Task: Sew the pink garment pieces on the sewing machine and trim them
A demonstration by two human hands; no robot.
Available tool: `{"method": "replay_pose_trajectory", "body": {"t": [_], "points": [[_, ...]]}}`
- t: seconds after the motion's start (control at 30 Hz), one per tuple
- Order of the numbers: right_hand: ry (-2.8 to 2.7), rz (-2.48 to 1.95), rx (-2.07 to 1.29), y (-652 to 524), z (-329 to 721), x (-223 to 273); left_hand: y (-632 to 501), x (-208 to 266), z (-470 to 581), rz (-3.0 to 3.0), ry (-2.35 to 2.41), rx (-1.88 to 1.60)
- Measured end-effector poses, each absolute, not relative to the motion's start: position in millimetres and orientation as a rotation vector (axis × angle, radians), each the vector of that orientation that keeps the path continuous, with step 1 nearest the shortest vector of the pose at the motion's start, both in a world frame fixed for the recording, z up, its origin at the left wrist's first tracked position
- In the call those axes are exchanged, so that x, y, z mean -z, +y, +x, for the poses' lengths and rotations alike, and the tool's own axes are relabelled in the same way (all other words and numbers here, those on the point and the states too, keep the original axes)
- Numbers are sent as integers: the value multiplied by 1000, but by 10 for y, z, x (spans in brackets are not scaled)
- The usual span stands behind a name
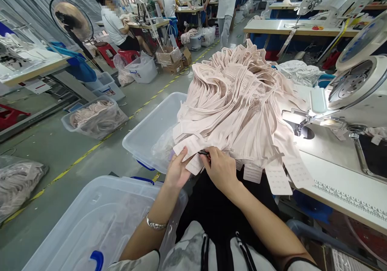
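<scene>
A large heap of pale pink garments (238,89) lies over the sewing table's left end, its lower edges hanging toward my lap. My left hand (177,170) pinches a white label (194,164) at the heap's front edge, thumb on top. Close beside it, my right hand (222,170) is closed round small dark thread snips (203,153), mostly hidden by the fingers. Their tip is by the labels; whether the blades touch anything I cannot tell. More white labels (278,179) hang from the garments right of my right hand.
A sewing machine (356,89) stands at the right on the white table (341,178). An open clear bin (151,122) is left of the heap, and a lidded clear box (99,218) is at my lower left. Behind are a fan (71,19) and several people.
</scene>
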State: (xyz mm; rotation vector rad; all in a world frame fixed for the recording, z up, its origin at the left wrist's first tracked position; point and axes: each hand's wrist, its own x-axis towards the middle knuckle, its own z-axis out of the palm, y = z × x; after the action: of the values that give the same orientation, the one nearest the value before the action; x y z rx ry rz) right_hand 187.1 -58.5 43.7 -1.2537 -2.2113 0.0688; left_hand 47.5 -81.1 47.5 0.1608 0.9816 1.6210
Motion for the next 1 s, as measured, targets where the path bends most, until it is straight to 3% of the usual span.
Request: {"method": "replay_pose_trajectory", "body": {"t": [0.23, 0.37, 0.57, 0.83, 1.0], "points": [[-2312, -1441, -193, -452, 1820, -480, -951, -275, 605, 288, 859, -1541], [-2242, -1420, -329, -422, 1846, -471, -978, -128, 640, 413, 938, -1306], [-1993, -1068, -273, -590, 1973, -431, -809, -274, 468, 104, 974, -1605], [-2152, -1250, -54, -655, 1909, -471, -837, -392, 552, 119, 877, -1623], [-2270, -1418, -159, -566, 1892, -505, -887, -319, 633, 178, 813, -1627]]}}
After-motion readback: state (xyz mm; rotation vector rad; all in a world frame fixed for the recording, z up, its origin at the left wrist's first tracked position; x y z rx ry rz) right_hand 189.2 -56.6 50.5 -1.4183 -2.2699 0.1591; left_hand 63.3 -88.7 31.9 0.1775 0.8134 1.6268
